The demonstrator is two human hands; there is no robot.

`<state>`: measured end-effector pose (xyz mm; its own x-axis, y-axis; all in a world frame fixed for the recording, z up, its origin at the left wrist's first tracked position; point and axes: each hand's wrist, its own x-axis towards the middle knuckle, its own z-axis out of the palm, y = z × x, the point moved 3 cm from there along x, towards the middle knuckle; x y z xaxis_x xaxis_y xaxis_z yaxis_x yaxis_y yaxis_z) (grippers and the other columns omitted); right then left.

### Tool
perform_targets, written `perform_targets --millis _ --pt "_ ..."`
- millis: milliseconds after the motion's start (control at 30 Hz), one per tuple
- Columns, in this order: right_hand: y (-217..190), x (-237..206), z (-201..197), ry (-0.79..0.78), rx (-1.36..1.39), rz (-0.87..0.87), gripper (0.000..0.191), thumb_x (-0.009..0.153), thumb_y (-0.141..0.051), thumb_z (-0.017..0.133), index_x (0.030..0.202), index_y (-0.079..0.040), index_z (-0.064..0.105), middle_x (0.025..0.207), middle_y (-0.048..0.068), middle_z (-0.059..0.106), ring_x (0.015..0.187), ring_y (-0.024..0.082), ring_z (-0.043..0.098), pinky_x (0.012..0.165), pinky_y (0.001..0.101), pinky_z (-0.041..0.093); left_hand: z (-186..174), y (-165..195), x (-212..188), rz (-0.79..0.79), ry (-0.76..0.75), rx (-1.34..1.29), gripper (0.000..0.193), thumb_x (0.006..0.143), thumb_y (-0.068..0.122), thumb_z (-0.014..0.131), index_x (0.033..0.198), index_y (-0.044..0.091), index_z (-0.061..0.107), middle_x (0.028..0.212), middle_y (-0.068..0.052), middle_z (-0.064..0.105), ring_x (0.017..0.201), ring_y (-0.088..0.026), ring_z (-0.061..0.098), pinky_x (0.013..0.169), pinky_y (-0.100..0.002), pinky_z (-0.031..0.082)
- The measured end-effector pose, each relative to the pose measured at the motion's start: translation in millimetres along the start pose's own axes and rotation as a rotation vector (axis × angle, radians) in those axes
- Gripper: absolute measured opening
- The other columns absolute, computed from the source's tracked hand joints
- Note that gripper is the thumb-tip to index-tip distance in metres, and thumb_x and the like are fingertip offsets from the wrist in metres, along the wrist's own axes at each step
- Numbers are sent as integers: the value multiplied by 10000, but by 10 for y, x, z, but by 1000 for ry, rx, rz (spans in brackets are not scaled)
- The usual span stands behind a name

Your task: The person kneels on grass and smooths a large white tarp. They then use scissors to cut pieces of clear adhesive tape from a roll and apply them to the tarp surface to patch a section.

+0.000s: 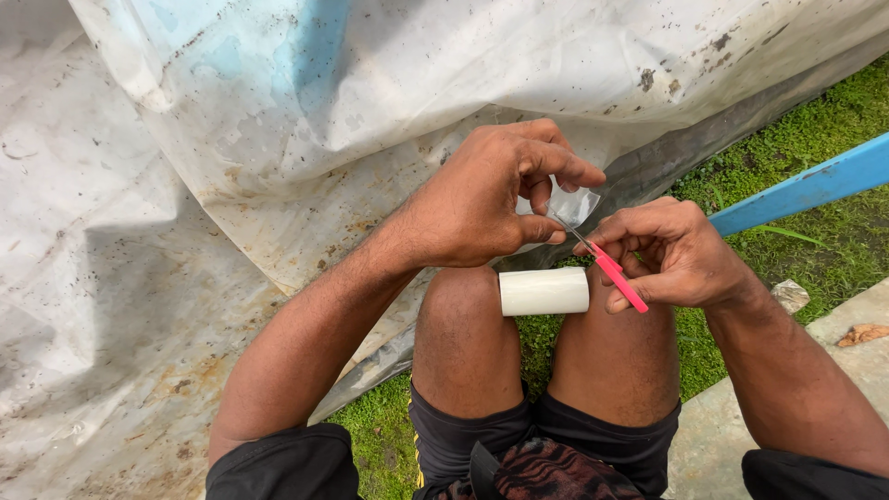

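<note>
Left hand (491, 199) pinches a clear film piece (574, 204) above the white roll (544, 291); right hand (671, 255) grips pink-handled scissors (616, 275). Film (flimsy, light) likely needs edge-holding.

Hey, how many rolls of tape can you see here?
1. A white tape roll lies wedged between the person's knees, below the left hand and right hand. Others may be hidden under the plastic sheet.

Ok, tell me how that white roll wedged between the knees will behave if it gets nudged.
The white roll is a cylinder lying on its side, so it would likely roll. Only the knees pinch it, so a nudge may drop it onto the grass. It looks light and fairly stiff.
</note>
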<state>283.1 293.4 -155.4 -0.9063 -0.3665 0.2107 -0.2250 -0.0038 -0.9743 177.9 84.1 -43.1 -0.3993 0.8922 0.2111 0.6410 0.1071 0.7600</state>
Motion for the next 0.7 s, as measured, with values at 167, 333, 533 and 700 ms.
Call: perform_targets --millis 167,333,533,700 --pt "31 -19 -20 11 -10 6 497 651 -191 960 1042 25 743 622 -34 637 472 -23 478 411 187 305 12 -17 10 -1 -2 4 520 721 52 919 1209 92 745 1004 -40 677 772 -123 663 706 -308 588" --pt "40 -30 -21 16 -20 22 460 660 -140 952 1035 33 751 618 -34 630 494 -25 499 415 182 332 17 -27 20 7 -5 8 522 704 59 928 1193 101 751 1028 -46 691 745 -121 673 700 -320 579" --pt "62 -45 -8 41 -18 17 427 666 -91 944 1027 30 751 643 -18 677 505 -26 512 427 182 361 29 -49 14 25 -1 34 515 703 63 930 1188 108 761 1037 -53 708 711 -121 682 740 -338 590" --pt "73 -33 -4 46 -63 25 391 671 -65 930 1011 24 760 660 -5 713 498 -24 528 420 183 376 49 -92 12 3 -5 35 508 713 76 932 1191 118 765 1059 -57 718 700 -111 698 767 -336 601"
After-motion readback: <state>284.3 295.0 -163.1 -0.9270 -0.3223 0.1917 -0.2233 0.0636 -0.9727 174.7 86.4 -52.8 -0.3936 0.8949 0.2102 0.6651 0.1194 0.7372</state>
